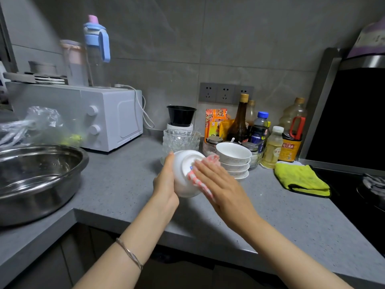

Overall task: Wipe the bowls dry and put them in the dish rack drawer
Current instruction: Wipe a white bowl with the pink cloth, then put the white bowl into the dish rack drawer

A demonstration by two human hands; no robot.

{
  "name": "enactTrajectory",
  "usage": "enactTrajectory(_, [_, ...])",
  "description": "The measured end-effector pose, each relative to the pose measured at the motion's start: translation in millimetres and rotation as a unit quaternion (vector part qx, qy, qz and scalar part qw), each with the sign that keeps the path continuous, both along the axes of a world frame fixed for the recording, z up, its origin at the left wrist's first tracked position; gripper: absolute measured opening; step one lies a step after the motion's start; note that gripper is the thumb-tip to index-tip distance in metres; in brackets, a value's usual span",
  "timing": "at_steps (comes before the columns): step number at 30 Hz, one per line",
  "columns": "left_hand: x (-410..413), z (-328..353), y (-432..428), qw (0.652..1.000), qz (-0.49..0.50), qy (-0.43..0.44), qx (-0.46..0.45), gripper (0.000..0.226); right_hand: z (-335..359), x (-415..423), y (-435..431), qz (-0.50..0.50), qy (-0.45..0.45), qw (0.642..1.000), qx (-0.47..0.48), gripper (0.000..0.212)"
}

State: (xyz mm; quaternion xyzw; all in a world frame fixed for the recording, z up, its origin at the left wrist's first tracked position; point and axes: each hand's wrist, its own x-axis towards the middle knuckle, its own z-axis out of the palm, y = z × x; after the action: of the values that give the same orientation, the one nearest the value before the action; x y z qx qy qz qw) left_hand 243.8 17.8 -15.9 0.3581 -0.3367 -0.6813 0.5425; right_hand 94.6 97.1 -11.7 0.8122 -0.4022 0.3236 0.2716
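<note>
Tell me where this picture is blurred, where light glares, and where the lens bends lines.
Head view: motion smears the pink cloth under the right hand on the white bowl; the plastic bag at the left is soft; the steel basin glares inside; the wide lens tilts the hood edge.

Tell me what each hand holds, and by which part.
The left hand grips a white ceramic bowl by its side wall; the right hand presses a pink checked cloth against its base.
</note>
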Motion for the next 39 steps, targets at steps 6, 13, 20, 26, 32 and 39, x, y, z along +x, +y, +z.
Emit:
enactTrajectory(6, [-12,1,10,0.996,0.061,0.007,0.058,0.08,11,-4,-8,-0.045,-0.079,0.994,0.058,0.044])
enactTrajectory(13, [12,-10,12,0.987,0.147,-0.055,0.038,0.037,11,-36,-10,-0.055,-0.296,0.907,0.293,0.025])
enactTrajectory(20, [16,-18,22,0.986,0.142,-0.075,0.054,0.05,-24,-35,-1,-0.048,-0.21,0.837,0.503,0.03])
enactTrajectory(26, [12,-20,27,0.987,0.13,-0.086,0.034,0.05,-7,-31,9,-0.015,-0.388,0.77,0.506,0.053])
enactTrajectory(32, [-7,-8,41,0.994,0.065,-0.091,-0.023,0.036,18,-16,10,0.065,-0.459,0.658,0.593,0.09])
enactTrajectory(39, [-25,13,53,0.983,0.015,-0.135,-0.12,0.035,23,-17,15,0.039,-0.49,0.699,0.519,0.077])
